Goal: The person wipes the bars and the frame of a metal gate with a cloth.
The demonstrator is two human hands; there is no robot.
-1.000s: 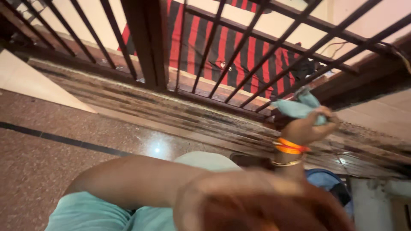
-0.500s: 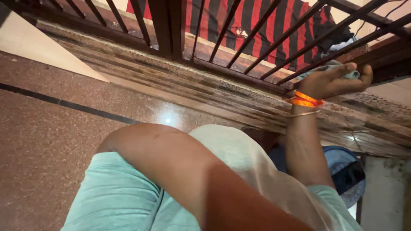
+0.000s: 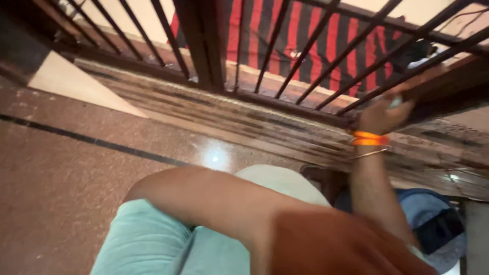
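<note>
The speckled reddish stone floor (image 3: pixel 66 173), crossed by a thin black inlay line (image 3: pixel 91 142), lies broad and bare to the left and offers the widest room. Above it runs a streaked stone sill (image 3: pixel 244 119), and on the sill stands a dark metal grille (image 3: pixel 285 56) of slanted bars with narrow gaps between them. A red and black striped cloth (image 3: pixel 310 46) hangs behind the bars.

The person's bent limb fills the lower middle in pale green fabric (image 3: pixel 147 239), closing off the near edge.

At lower right, below the sill, sits a blue container (image 3: pixel 433 224); something dark shows inside it, too blurred to name.

The right hand (image 3: pixel 384 114), wearing orange bangles (image 3: pixel 369 138) at the wrist, is raised to the foot of the grille at the right end. It is curled around a pale teal cloth (image 3: pixel 396 102), of which only a scrap shows at the fingers, pressed against a bar.

The left hand (image 3: pixel 331 249) is a blur at the bottom edge; whether it is open or closed cannot be told.
</note>
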